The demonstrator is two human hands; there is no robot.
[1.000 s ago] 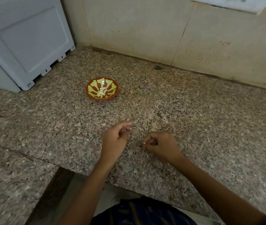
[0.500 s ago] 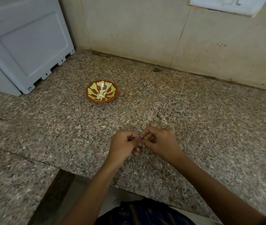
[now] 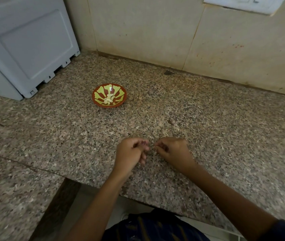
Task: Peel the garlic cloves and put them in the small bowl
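Whatever the left hand [image 3: 131, 152] holds is hidden: its fingers curl inward over the grip, and only a dark, blurred spot shows at the fingertips, too small to name. The right hand [image 3: 173, 150], just beside it, pinches something equally small between thumb and fingertips, and its edges are smeared by motion. Whether either piece is clove or skin cannot be told. In the small bowl [image 3: 119, 101], well beyond the left hand on the counter [image 3: 208, 127], the pale peeled cloves [image 3: 108, 99] merge into one clump that cannot be counted. Left of the bowl, the grey appliance [image 3: 25, 46] is cut off by the picture's edge.
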